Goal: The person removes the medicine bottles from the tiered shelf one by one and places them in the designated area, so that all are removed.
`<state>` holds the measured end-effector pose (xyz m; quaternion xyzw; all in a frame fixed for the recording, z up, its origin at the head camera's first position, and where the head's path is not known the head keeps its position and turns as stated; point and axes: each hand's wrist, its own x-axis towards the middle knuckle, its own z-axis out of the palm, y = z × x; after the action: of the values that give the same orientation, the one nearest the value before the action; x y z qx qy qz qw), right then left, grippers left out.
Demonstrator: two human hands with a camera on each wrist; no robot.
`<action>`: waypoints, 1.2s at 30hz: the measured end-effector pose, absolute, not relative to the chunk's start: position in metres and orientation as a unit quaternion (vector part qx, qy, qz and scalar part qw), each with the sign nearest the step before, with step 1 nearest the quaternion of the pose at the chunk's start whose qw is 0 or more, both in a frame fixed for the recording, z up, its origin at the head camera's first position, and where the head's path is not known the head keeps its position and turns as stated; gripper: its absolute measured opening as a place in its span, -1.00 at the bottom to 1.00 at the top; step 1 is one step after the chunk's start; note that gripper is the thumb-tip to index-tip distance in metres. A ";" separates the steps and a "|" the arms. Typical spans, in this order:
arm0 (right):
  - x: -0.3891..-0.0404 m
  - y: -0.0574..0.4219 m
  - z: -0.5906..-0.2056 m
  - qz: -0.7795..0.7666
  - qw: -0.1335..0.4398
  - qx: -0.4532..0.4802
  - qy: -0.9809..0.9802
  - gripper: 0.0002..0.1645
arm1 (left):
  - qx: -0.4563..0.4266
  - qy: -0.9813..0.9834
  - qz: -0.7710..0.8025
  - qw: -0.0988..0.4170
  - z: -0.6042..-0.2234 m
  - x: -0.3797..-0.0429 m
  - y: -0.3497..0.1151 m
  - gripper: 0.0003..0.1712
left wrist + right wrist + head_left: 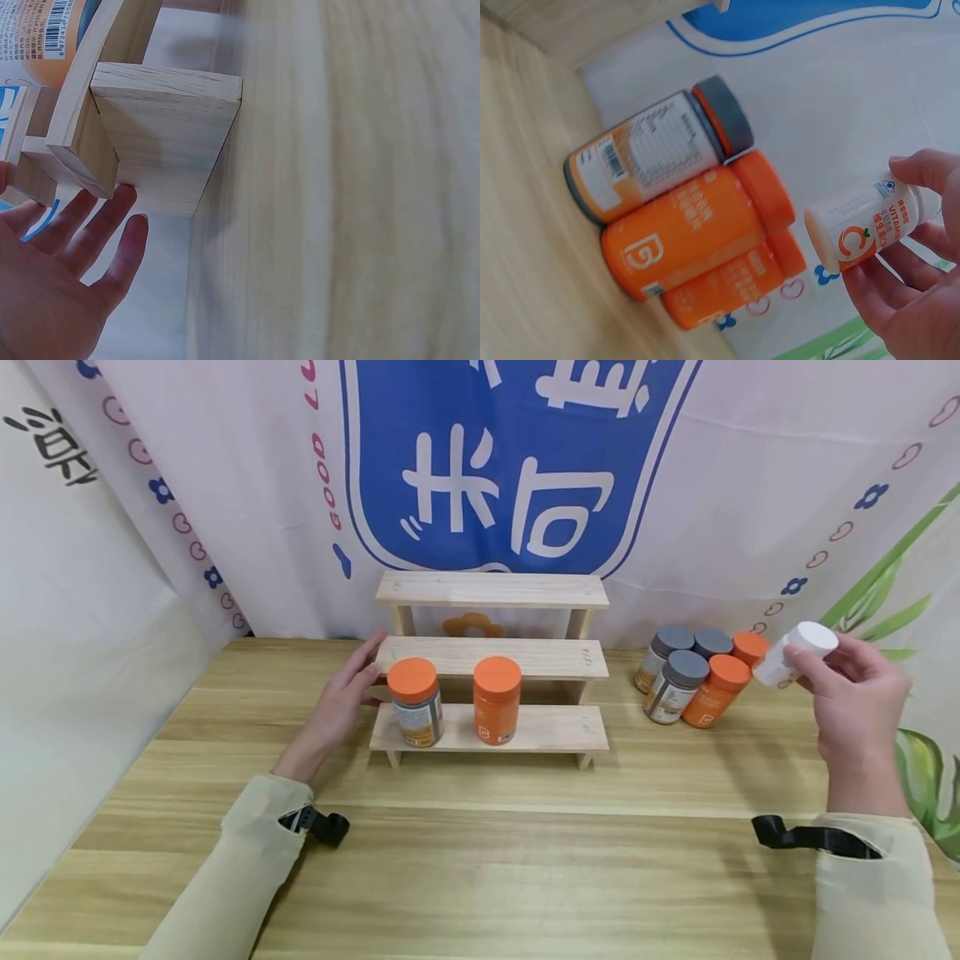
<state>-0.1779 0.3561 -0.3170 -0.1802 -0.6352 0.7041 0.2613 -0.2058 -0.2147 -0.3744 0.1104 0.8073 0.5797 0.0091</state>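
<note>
My left hand (341,706) is at the left end of a three-step wooden display rack (491,657), thumb and forefinger on either side of the middle step's end. In the left wrist view the other fingers (101,232) stretch out loosely by the lower step. My right hand (862,693) holds a small white vitamin C bottle (866,225) in the air, tilted, between thumb and fingers. Upright on the lowest step stand a grey jar with an orange lid (417,714) and an orange jar (497,706).
Right of the rack, several jars stand close together on the wooden table (525,860): grey-lidded jars (671,693) and orange jars (712,697). A printed curtain (255,460) hangs behind the rack. The top step (491,589) rises nearest the curtain.
</note>
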 end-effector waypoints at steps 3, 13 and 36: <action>-0.178 0.361 -0.322 0.698 0.232 -0.197 -0.648 -0.36 | 0.111 0.807 0.580 0.010 -0.375 -0.206 -0.215 -0.34; -0.178 0.383 -0.348 0.732 0.148 -0.141 -0.649 -0.61 | 0.111 0.809 0.578 0.007 -0.377 -0.208 -0.214 -0.34; -0.185 0.395 -0.386 0.697 0.041 -0.132 -0.704 -0.61 | 0.114 0.805 0.583 0.007 -0.374 -0.205 -0.215 -0.34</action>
<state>-0.1854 0.3947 -0.3862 -0.1323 -0.7037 0.6969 0.0413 -0.2050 -0.2147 -0.3745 0.1137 0.8047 0.5827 0.0067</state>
